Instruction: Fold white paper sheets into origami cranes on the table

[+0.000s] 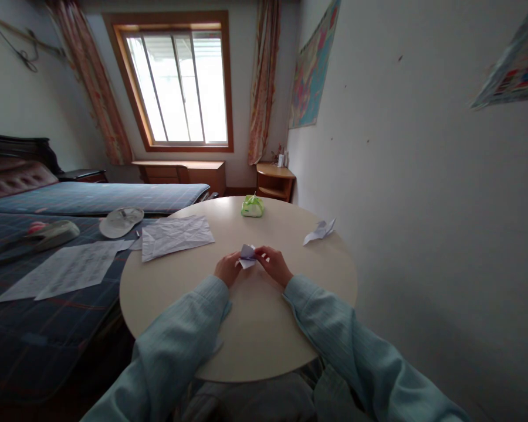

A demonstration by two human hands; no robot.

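A small piece of folded white paper (247,253) is held between my two hands, just above the middle of the round table (264,328). My left hand (227,268) is closed on its left side. On the right side, my right hand (273,264) pinches the paper with thumb and fingers. Several creased flaps stick up and down between the fingertips. Beyond the hands sits a green and white tissue pack (252,206). Another folded paper piece (320,231) lies apart at the table's right edge.
Creased paper sheets (176,235) lie at the table's left edge. On the bed (48,346) beside it are printed sheets (74,266), a pale cap (121,222) and a bag (53,235). A white wall (422,223) stands close on the right.
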